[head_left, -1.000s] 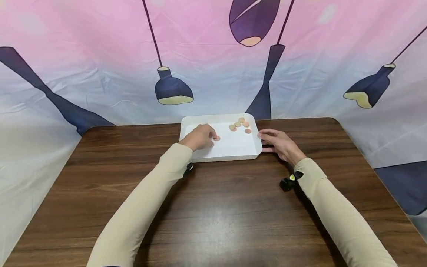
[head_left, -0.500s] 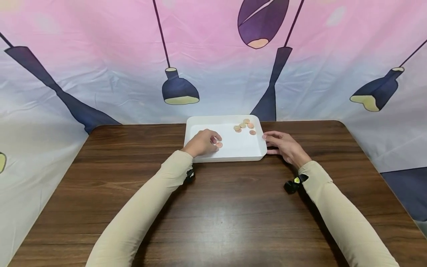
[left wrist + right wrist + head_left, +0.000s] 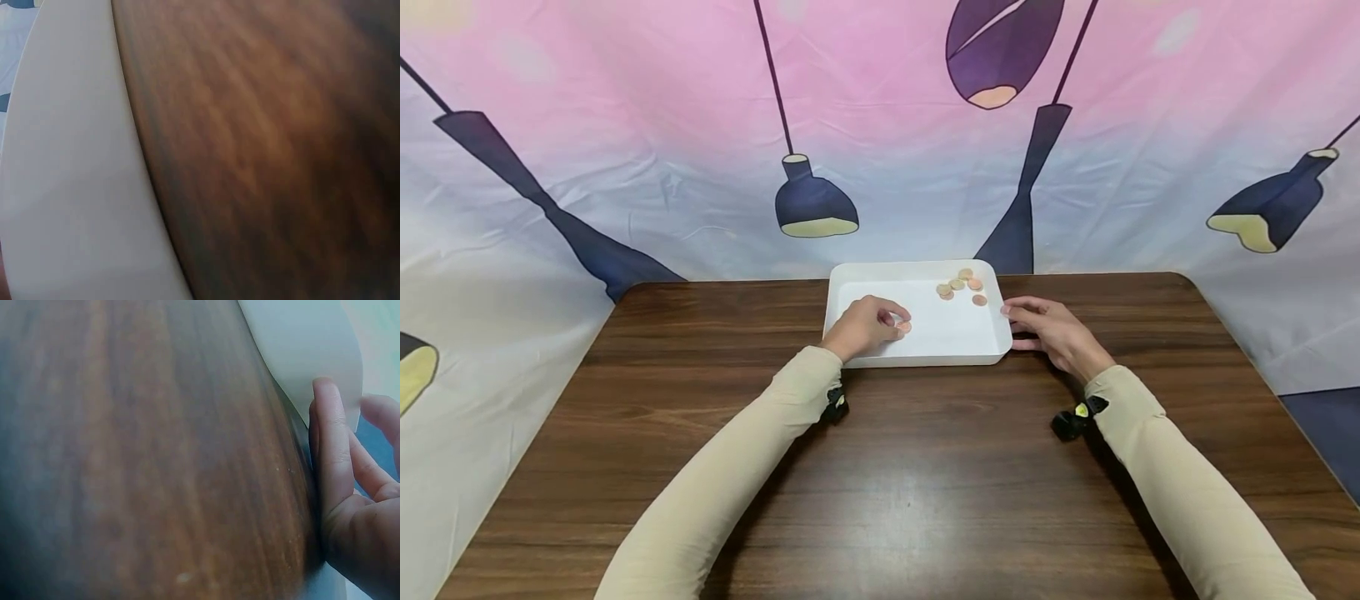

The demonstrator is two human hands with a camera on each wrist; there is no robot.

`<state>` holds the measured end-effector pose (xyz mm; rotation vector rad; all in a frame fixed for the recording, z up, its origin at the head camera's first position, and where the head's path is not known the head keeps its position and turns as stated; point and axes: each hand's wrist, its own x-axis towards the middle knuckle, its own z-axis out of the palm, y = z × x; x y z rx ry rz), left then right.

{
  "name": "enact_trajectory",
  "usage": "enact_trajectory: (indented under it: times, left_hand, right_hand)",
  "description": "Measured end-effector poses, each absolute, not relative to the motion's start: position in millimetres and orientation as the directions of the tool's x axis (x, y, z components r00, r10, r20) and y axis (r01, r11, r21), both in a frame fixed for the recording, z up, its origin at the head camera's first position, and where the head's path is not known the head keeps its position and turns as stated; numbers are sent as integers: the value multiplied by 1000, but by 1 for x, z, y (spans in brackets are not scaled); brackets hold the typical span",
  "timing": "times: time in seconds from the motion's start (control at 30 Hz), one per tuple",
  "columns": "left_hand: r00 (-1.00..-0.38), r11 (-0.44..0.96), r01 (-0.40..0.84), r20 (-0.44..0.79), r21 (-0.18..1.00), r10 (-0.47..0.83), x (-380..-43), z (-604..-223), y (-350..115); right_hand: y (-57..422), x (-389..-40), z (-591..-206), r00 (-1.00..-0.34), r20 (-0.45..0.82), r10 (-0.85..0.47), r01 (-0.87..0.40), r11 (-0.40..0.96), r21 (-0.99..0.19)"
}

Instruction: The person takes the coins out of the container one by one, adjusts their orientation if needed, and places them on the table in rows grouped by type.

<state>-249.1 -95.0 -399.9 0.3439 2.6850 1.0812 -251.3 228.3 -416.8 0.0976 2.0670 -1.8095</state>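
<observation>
A shallow white tray (image 3: 925,361) stands at the far side of the table, with several coins in it. My left hand (image 3: 863,327) reaches over the tray's near left part, thumb and forefinger pinching a copper-coloured coin (image 3: 905,327) at the tray's floor. In the left wrist view only the tray's outer wall (image 3: 75,162) and the table show; the fingers are out of sight. Against the tray's right end rests my right hand (image 3: 1054,335), its fingers (image 3: 334,437) fairly straight on the outer wall, one fingertip at the rim.
More copper and pale gold coins (image 3: 957,284) lie grouped in the tray's far right corner. The brown wooden table (image 3: 895,483) stretches towards me. Behind its far edge hangs a cloth backdrop (image 3: 715,208) printed with lamps. A small black camera (image 3: 1070,425) sits under the right wrist.
The whole view has shifted, so the tray appears further right. My left fingers have closed on the coin, which sits slightly nearer me in the tray. The right hand stays against the tray.
</observation>
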Motion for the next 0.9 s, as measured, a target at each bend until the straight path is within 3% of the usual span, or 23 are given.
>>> enact_trajectory:
  times: [0.57,0.9]
  left_hand:
    - [-958,782,145,-113,606,265,-247,-398,-88]
    - [-933,773,207,-117,600,341,-244,-392,-94]
  right_hand:
    - [229,-251,-418,-924,-331,-189,301,171,-938]
    - [227,-252,-418,-926,-330,-182,299,177,-938]
